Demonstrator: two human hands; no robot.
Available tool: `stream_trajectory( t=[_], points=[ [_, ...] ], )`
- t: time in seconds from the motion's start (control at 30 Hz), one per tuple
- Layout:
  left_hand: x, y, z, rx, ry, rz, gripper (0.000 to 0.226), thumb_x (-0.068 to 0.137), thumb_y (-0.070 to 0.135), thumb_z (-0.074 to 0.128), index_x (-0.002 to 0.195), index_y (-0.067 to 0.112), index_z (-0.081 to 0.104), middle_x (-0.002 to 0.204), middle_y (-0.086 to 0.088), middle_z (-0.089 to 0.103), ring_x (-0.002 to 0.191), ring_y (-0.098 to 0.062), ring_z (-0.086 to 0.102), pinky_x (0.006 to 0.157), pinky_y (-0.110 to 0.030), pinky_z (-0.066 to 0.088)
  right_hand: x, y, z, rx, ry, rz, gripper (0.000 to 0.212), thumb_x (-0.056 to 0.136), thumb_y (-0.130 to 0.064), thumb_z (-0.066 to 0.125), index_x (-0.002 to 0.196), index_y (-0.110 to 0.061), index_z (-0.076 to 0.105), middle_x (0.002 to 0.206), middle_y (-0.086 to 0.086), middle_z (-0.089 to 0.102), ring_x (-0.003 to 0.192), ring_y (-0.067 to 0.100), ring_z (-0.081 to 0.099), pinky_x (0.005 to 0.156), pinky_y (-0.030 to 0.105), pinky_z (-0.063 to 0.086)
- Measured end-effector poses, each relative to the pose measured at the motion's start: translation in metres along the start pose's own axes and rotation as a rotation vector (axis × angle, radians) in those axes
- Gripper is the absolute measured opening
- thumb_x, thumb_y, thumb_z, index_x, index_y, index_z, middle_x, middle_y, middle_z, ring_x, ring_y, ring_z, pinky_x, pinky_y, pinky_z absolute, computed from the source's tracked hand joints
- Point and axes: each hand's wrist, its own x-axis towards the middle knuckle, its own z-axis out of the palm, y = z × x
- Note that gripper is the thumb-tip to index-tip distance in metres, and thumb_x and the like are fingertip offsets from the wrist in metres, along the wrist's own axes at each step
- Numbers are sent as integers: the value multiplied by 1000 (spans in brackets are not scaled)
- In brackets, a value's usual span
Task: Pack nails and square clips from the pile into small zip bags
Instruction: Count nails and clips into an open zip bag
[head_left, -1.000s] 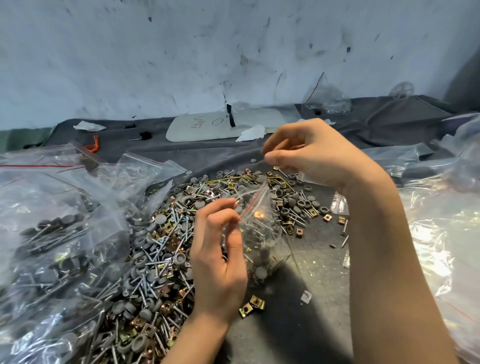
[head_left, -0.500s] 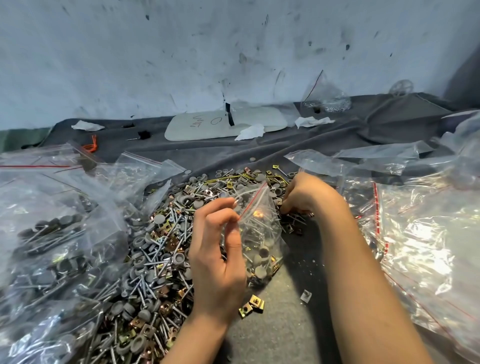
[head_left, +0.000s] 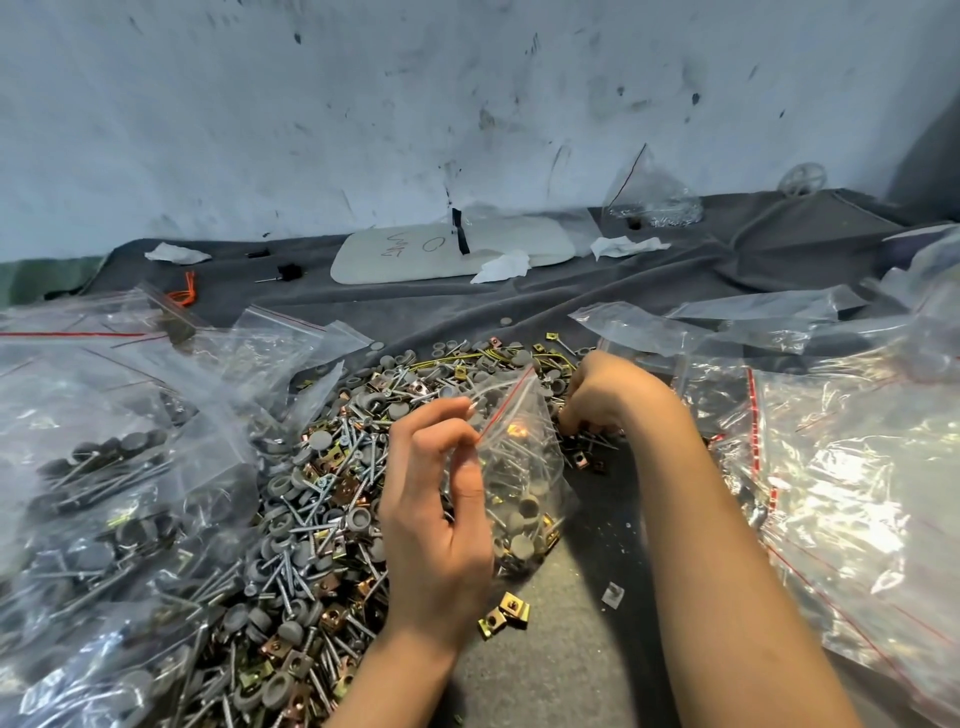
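Zip bag (head_left: 519, 467) ×1 | left fingers (head_left: 436, 418) pinch it | right fingers (head_left: 571, 415) in pile (head_left: 322, 519), grip unclear

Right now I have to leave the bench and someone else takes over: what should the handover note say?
Left hand holds the small zip bag open at its red-striped mouth; part full of nails and square clips, unsealed.
Right hand is down at the far edge of the pile, fingers curled; whether it grips anything is hidden.
Filled bags lie left, seemingly empty bags right.
To do: the pile and two loose clips by the left wrist.
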Motion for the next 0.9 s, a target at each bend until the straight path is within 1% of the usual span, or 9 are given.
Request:
stream_trajectory(
  t=[0.1, 0.17, 0.23, 0.37, 0.43, 0.6, 0.77, 0.83, 0.9],
  points=[
    [0, 0, 0, 18, 4, 19, 15, 89, 19, 42, 100, 23, 52, 115, 8, 54, 99, -8, 56, 74, -19, 49, 0, 3, -5, 68, 35, -17, 20, 73, 0, 66, 93, -1, 64, 95, 17, 66, 90, 31, 67, 83, 41, 57],
    [1, 0, 0, 18, 5, 21, 15, 89, 18, 42, 100, 22, 52, 115, 7, 53, 100, -5, 56, 76, -17, 49, -2, 6, -13, 149, 62, -52, 12, 72, 6, 65, 77, -5, 63, 81, 16, 68, 82, 31, 68, 81, 41, 57],
    [1, 1, 1, 5, 3, 16, 16, 88, 19, 42, 100, 23, 52, 114, 8, 53, 98, -4, 56, 74, -17, 49, -5, 10, -22, 180, 97, -102, 21, 71, 9, 66, 69, -11, 61, 70, 9, 65, 72, 26, 64, 75, 37, 55],
    [0, 2, 1, -1, 3, 24, 15, 88, 18, 42, 99, 22, 52, 114, 6, 53, 103, -2, 55, 81, -16, 49, -18, 8, -36, 209, 112, -222, 21, 73, 7, 69, 71, -14, 64, 74, 9, 68, 70, 22, 63, 77, 40, 56],
    [0, 2, 1, 3, 3, 22, 14, 88, 18, 42, 98, 21, 52, 114, 4, 54, 104, -2, 55, 84, -16, 47, -30, 2, -41, 286, 103, -303, 20, 75, 6, 72, 71, -13, 66, 69, 6, 68, 65, 20, 60, 70, 39, 55],
    [0, 0, -1, 19, -3, 47, 13, 89, 17, 42, 99, 19, 52, 115, 1, 54, 106, -3, 54, 86, -14, 46, -73, -28, -57, 515, 50, -690, 14, 74, -2, 77, 76, -13, 68, 78, 12, 72, 67, 14, 61, 68, 29, 50],
    [-1, -3, -1, 18, -9, 35, 17, 90, 19, 43, 104, 20, 52, 117, 3, 54, 104, -11, 56, 82, -21, 49, -95, -49, -51, 352, -23, -834, 11, 72, -2, 78, 77, -9, 70, 79, 12, 72, 77, 36, 63, 76, 42, 53],
    [-1, -4, -2, 15, -11, 38, 16, 89, 18, 43, 103, 20, 52, 118, 3, 53, 106, -11, 56, 84, -22, 48, -93, -50, -50, 277, -19, -817, 10, 73, -4, 78, 78, -9, 71, 78, 10, 73, 81, 33, 66, 78, 41, 53],
    [-1, -4, -3, 20, -11, 38, 15, 89, 18, 43, 101, 20, 52, 118, 2, 53, 109, -11, 55, 87, -21, 47, -92, -49, -50, 274, 6, -797, 8, 74, -7, 78, 78, -11, 72, 76, 7, 73, 72, 25, 66, 73, 35, 54]
  ],
)
